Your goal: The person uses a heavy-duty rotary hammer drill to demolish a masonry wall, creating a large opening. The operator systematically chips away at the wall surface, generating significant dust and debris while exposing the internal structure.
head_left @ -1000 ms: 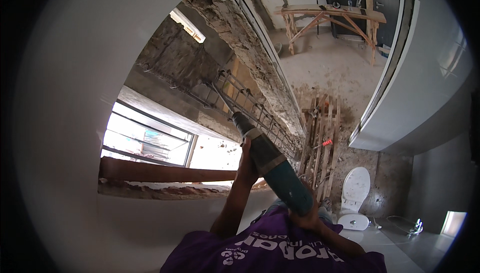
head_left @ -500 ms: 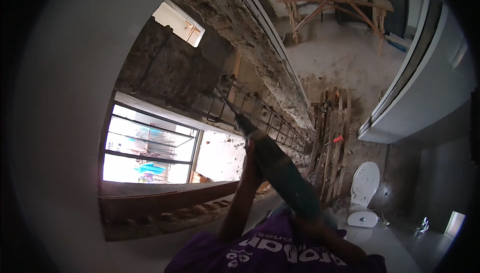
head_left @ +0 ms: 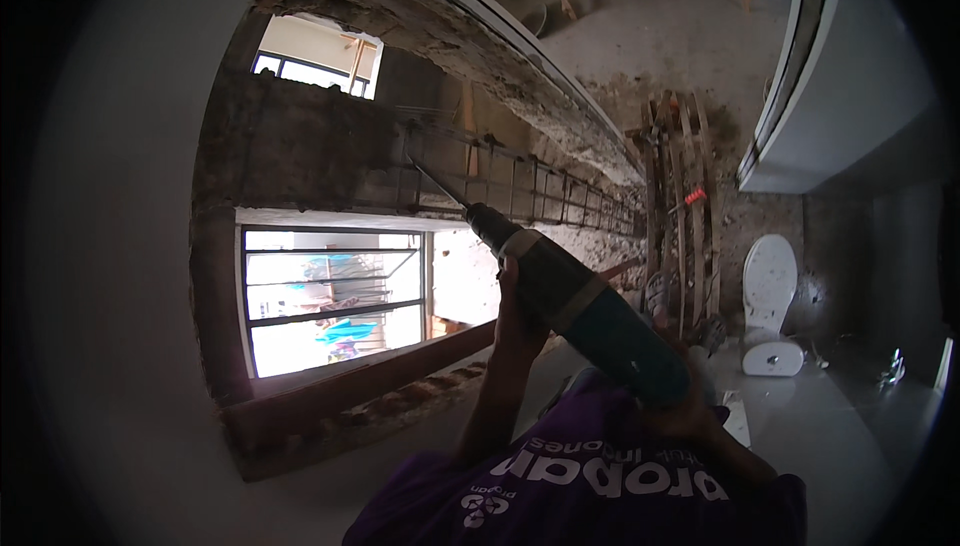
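1. Hands: My left hand (head_left: 522, 318) is wrapped around the front section of the power drill (head_left: 625, 346). My right hand (head_left: 682, 404) grasps its rear end; those fingers are in shadow and partly hidden.
2. Tool position: The drill sits in front of my purple shirt (head_left: 610, 486), its long bit (head_left: 440, 182) angled up and to the left.
3. Work surface: The bit tip lies at the rebar cage (head_left: 535, 184), near the end of the rough grey concrete (head_left: 310, 151). I cannot tell whether they touch.
4. Adjoining surface: A broken masonry edge (head_left: 480, 71) runs diagonally above the cage, crumbly and uneven.
5. Left side: A dark-framed window (head_left: 335, 318) admits bright daylight; a reddish-brown ledge (head_left: 355, 378) borders it. A smaller opening (head_left: 315, 56) is at upper left.
6. Right side: Narrow wooden boards (head_left: 688, 246) lie side by side, with an orange-red piece (head_left: 695, 196) among them. Beyond is the dusty, debris-strewn floor (head_left: 650, 46).
7. Fixtures: A white toilet (head_left: 770, 281) stands right of the boards; a metal tap (head_left: 893, 370) is farther right.
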